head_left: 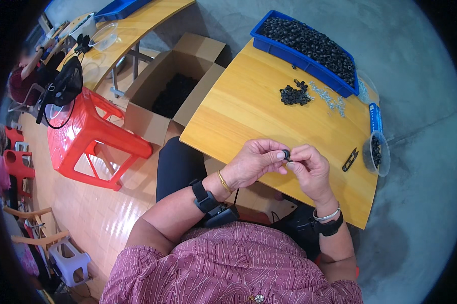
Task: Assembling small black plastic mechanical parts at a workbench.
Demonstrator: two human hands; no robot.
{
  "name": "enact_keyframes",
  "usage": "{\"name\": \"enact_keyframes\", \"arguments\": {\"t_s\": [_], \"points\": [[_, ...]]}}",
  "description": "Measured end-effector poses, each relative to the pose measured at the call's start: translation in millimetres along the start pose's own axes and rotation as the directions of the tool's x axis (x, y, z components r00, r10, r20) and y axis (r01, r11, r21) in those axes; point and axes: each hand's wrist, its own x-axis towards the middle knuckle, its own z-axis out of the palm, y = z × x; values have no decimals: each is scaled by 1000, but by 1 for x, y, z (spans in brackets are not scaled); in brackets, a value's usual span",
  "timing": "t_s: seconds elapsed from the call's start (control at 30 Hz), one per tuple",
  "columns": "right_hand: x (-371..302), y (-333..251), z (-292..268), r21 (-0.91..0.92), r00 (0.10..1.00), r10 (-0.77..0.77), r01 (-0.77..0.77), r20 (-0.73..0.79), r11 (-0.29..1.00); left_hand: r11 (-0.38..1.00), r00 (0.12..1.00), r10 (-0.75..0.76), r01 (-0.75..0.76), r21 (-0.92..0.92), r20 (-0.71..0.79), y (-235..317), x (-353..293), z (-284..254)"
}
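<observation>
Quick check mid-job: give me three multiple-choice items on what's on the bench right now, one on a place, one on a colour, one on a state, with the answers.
1. Where does the small black snipper lie?
A. inside the cardboard box
B. on the wooden table, beside the clear round container
C. on the red stool

2. What colour is the tray heaped with black rings?
A. blue
B. green
C. white

3. How is the small black ring held?
A. lying loose on the table
B. in the left hand alone, right hand off to the side
C. pinched between the fingertips of both hands

Answers: 1 B, the snipper rests on the wooden table just left of the clear round container. 2 A, the tray's walls are blue. 3 C, left hand and right hand meet on the ring above the table edge.
</observation>
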Motion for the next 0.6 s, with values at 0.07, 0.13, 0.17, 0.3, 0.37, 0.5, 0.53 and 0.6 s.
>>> {"name": "enact_keyframes", "arguments": {"t_s": [0.07, 0.13, 0.17, 0.3, 0.37, 0.5, 0.53, 0.6], "points": [[1, -2, -1, -1, 1000, 3, -3, 25, 1000, 1000, 1000, 0, 0, 12, 5, 0, 0, -1], [2, -4, -2, -5, 999, 10, -10, 36, 1000, 999, 1000, -8, 7, 40, 14, -1, 0, -3], [2, -5, -3, -5, 999, 11, -11, 37, 1000, 999, 1000, -8, 7, 40, 13, 0, 0, -3], [6, -11, -9, -251, 973, -149, 191, 176, 949, 995, 993, -81, 76, 66, 85, 4, 0, -6], [7, -13, -11, -300, 955, -189, 253, 228, 920, 991, 990, -106, 99, 85, 93, 4, 0, -6], [7, -14, -13, -335, 946, -189, 274, 264, 902, 984, 989, -118, 104, 141, 92, 4, 0, -5], [5, -14, -13, -350, 952, -162, 249, 259, 903, 981, 987, -131, 114, 155, 98, 4, 0, -5], [2, -22, -8, -372, 968, -106, 187, 227, 909, 977, 983, -142, 121, 178, 114, 6, 1, -4]]}}
